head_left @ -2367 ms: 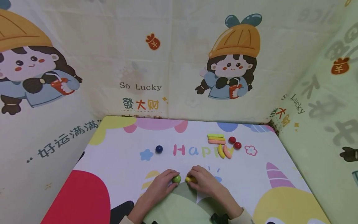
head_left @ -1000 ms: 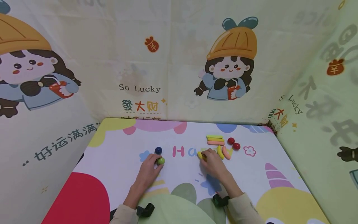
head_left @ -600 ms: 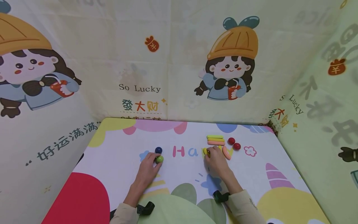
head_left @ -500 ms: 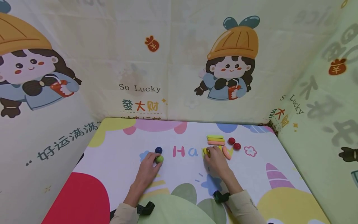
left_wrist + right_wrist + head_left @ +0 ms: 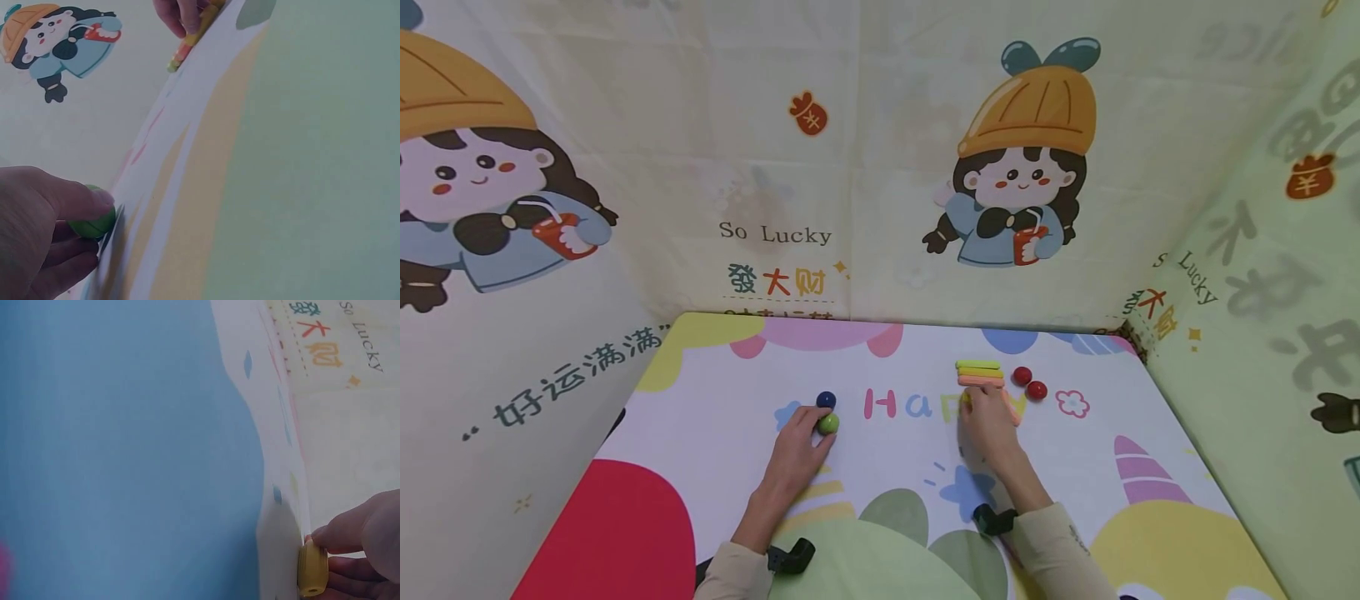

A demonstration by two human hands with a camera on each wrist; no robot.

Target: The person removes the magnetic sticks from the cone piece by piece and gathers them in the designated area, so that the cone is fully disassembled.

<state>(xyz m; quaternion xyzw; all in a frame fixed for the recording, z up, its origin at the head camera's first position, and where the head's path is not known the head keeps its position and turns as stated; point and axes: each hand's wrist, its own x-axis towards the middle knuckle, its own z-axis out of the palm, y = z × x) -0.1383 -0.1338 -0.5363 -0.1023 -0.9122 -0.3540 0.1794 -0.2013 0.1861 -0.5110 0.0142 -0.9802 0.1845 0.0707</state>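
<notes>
My left hand (image 5: 793,450) pinches a green ball (image 5: 829,424) on the tabletop, just in front of a dark blue ball (image 5: 826,400). Thumb and fingers also flank the green ball (image 5: 94,215) in the left wrist view. Farther right, my right hand (image 5: 992,429) pinches a small yellow piece (image 5: 312,569) with a ridged side and a small hole in its end. Beside that hand lies a pink curved piece (image 5: 1017,414), partly covered. A yellow curved piece seen earlier there is hidden behind the fingers.
Behind the right hand lie three sticks side by side: yellow-green (image 5: 978,365), yellow (image 5: 981,373) and pink (image 5: 981,381). Two red balls (image 5: 1037,391) sit to their right. A printed cloth wall (image 5: 880,167) rises behind the table's far edge.
From near the middle front, my left hand has carried the green ball left and forward to the blue ball. My right hand has carried the yellow piece forward and right to the curved pieces.
</notes>
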